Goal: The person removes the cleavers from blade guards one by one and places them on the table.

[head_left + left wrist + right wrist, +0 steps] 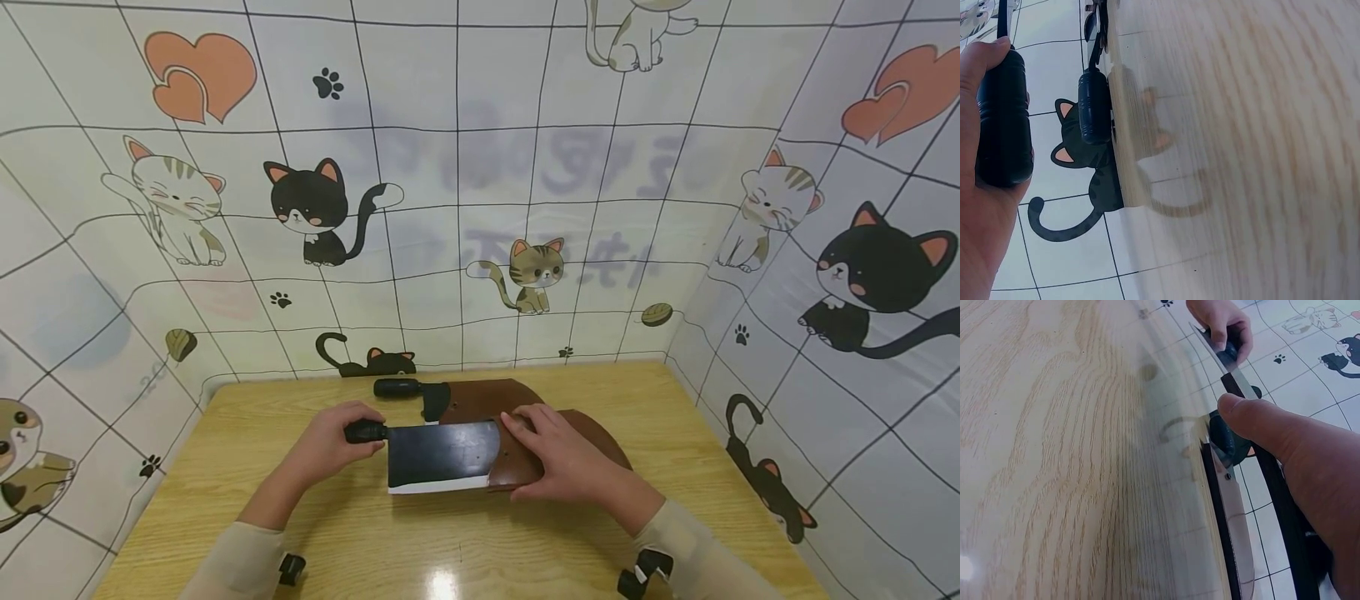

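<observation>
My left hand [333, 442] grips the black handle [1002, 119] of a cleaver. Its dark, broad blade [438, 454] has a bright edge facing the front of the table. A brown sheath [516, 462] covers the blade's far end, leaving the part nearer the handle bare. My right hand [570, 462] holds this sheath, thumb on the near side and fingers over the top. Behind the cleaver lies a second knife with a black handle [397, 388], its blade mostly inside another brown sheath [487, 398].
Beyond my right hand a rounded brown piece [600, 433] shows; whether it joins the rear sheath I cannot tell. The glossy wooden table [360, 542] meets a cat-patterned cloth wall [450, 167] at the back and sides.
</observation>
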Demonstrator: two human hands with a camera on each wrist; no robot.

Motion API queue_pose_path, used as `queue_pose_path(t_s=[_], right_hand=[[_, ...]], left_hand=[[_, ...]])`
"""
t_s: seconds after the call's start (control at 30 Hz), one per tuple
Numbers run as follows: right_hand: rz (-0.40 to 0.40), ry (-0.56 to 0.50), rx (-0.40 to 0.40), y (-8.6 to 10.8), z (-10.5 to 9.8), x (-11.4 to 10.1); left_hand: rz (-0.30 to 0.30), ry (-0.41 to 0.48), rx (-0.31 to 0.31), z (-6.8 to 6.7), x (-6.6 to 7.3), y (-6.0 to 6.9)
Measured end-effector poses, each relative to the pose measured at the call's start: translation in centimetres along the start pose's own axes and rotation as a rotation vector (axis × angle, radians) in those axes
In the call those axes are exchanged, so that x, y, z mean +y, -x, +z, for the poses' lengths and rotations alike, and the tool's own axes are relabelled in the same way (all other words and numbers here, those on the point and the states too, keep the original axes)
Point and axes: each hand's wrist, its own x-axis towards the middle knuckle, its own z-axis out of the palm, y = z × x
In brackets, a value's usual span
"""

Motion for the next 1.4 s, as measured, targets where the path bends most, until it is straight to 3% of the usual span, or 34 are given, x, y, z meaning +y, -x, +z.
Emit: queue_pose_path(t_s=[0.97,1.4], right_hand=[[-0.006,0.022,0.016,0.64,-0.04,0.68],[0.021,0.01,-0.007,0.86,-0.17,0.65]], left_hand=[[-0.004,-0.007,0.009,-0.43,-0.69,0.25],[-0.043,-0.003,-0.01,-0.53,-0.83,0.46]])
